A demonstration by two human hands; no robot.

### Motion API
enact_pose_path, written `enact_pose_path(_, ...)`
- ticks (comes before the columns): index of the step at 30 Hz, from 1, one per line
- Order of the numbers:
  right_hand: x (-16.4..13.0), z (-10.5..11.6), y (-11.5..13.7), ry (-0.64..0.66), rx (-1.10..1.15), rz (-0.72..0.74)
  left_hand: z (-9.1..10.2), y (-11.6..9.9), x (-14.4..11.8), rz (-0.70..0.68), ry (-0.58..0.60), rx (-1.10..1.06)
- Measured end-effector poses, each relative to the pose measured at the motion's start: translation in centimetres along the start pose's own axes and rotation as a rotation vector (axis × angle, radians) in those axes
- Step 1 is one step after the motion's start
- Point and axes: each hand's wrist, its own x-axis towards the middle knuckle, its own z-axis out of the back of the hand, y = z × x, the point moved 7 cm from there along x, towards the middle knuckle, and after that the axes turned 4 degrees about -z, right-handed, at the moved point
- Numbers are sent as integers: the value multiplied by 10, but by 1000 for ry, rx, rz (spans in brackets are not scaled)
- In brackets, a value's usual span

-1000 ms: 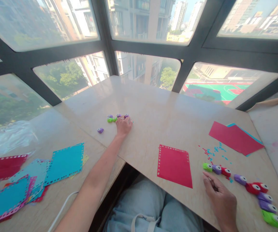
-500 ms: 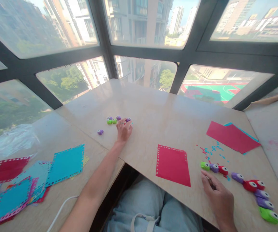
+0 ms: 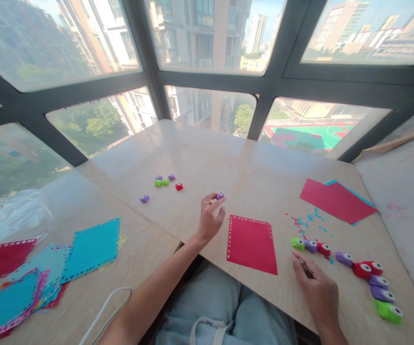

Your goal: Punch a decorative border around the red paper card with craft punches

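Fingers [image 3: 217,201] have carried purple punch [image 3: 220,195] nearer.

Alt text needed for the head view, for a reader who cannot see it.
The left hand holds a small purple punch above a wooden board, beside a red sheet. The right hand rests near a row of punches.
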Motion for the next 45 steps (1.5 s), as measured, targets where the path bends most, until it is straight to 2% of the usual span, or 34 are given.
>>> enact_pose_path(6,-3,0,6,-14,31,53,-59,-21,-26,568,228,-619)
enact_pose_path(8,-3,3,9,-19,72,68,-73,-30,-34,657,288,-705)
enact_pose_path(10,-4,5,11,-21,114,83,-82,-40,-41,673,352,-731)
enact_pose_path(14,-6,6,15,16,206,82,-99,-58,-51,608,489,-724)
enact_pose_path(21,-3,-9,21,207,332,63,-124,-87,-70,465,728,-788)
enact_pose_path(28,-2,-13,8,202,428,-31,-130,-95,-77,411,768,-762)
enact_pose_path(35,-1,-13,14,258,597,-33,-122,-92,-81,397,769,-804)
enact_pose_path(37,-1,-13,16,250,620,-27,-114,-89,-76,301,724,-703)
enact_pose_path(41,-1,-15,16,225,620,6,-95,-87,-60,-28,550,-288)
enact_pose_path(45,0,-18,14,206,565,35,-101,-79,-52,-194,520,92)
